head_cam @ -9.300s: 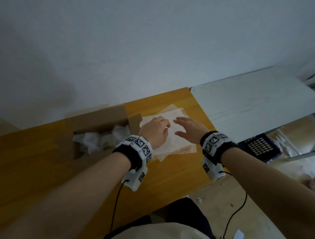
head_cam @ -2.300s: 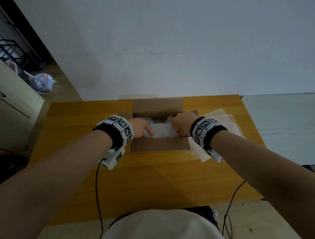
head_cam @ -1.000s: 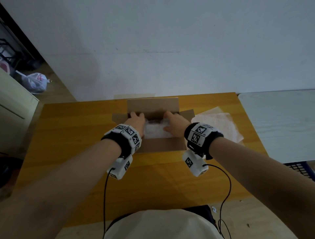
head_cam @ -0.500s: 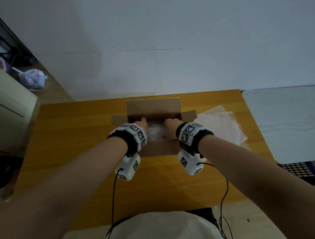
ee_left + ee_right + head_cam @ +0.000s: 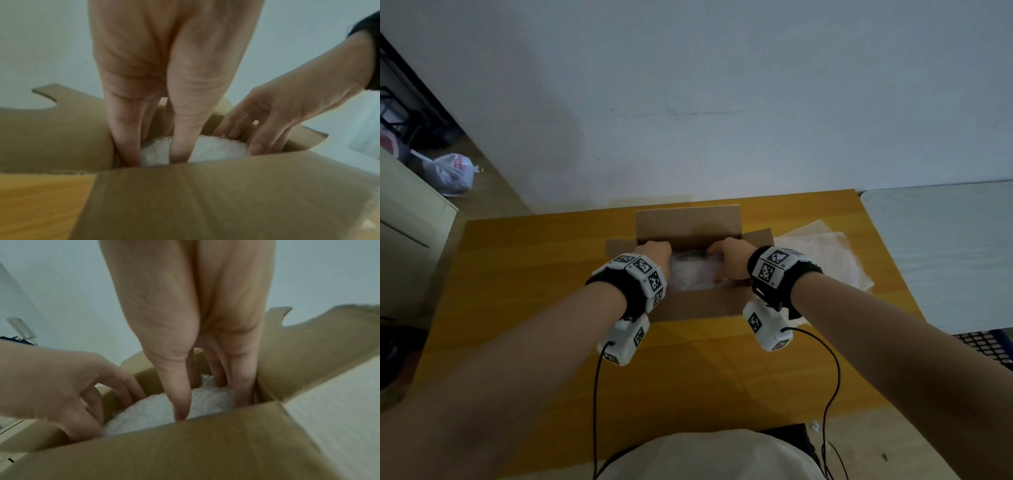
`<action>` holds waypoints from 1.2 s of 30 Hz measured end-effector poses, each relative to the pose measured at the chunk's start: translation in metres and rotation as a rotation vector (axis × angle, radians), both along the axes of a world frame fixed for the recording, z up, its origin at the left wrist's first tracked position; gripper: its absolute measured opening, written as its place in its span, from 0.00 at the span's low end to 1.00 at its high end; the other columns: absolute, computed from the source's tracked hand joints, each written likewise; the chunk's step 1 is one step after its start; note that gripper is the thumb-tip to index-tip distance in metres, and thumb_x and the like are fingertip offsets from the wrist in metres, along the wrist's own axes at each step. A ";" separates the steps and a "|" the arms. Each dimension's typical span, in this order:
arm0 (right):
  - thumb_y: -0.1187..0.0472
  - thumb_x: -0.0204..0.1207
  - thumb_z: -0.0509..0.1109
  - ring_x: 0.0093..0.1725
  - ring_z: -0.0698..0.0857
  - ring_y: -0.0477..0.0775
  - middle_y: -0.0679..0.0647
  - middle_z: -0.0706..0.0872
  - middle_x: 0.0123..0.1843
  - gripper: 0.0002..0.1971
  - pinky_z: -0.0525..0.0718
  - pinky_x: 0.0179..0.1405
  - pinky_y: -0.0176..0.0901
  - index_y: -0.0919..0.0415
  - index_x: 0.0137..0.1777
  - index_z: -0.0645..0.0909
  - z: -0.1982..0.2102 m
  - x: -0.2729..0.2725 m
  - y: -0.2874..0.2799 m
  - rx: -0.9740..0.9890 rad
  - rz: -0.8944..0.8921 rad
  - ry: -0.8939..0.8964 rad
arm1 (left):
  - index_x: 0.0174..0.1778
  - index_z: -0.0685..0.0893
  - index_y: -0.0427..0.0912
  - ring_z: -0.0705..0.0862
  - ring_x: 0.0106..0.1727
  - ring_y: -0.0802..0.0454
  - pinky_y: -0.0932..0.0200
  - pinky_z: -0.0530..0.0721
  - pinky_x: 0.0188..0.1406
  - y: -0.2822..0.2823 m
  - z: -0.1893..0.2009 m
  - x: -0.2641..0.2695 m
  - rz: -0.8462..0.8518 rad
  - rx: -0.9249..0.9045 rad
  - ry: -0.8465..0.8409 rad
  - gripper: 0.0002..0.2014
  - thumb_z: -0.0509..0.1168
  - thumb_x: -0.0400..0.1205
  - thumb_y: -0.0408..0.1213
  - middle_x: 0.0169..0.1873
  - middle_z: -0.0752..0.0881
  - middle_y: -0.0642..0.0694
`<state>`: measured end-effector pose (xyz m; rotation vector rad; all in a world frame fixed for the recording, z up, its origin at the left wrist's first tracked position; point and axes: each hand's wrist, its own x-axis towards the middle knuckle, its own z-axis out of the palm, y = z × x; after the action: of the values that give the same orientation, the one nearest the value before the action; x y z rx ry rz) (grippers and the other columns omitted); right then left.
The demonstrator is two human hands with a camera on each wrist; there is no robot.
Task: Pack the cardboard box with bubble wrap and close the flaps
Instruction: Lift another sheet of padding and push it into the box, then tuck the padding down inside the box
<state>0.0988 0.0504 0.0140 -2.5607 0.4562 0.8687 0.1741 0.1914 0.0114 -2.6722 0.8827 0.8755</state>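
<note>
Bubble wrap (image 5: pixel 693 274) needs tucking below the cardboard box (image 5: pixel 698 303) rim; left hand (image 5: pixel 655 251) at 9 o'clock, right hand (image 5: pixel 729 257) at 3, both straight-fingered, should press evenly.

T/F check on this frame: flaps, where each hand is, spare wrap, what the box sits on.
1. All flaps of the cardboard box are folded shut. False: they stand open, the far flap upright.
2. Both the left hand and the right hand reach into the box with straight fingers pushing down on the bubble wrap. True.
3. More bubble wrap sheets lie on the table to the right of the box. True.
4. The right hand is outside the box, pulling a flap. False: its fingers are inside, against the wrap.
5. The box sits on the white table. False: it sits on the yellow wooden table.
</note>
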 end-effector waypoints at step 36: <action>0.53 0.77 0.70 0.73 0.75 0.55 0.55 0.75 0.75 0.27 0.75 0.70 0.49 0.54 0.76 0.70 -0.024 -0.179 -0.167 0.041 -0.387 -0.276 | 0.73 0.71 0.45 0.78 0.66 0.43 0.50 0.80 0.61 -0.169 -0.014 -0.155 -0.130 -0.456 0.123 0.19 0.57 0.86 0.36 0.71 0.73 0.43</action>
<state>-0.0797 -0.1167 -0.0100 -2.3876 0.8003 0.3784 0.0193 0.0223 -0.0029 -2.9064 1.4192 0.9060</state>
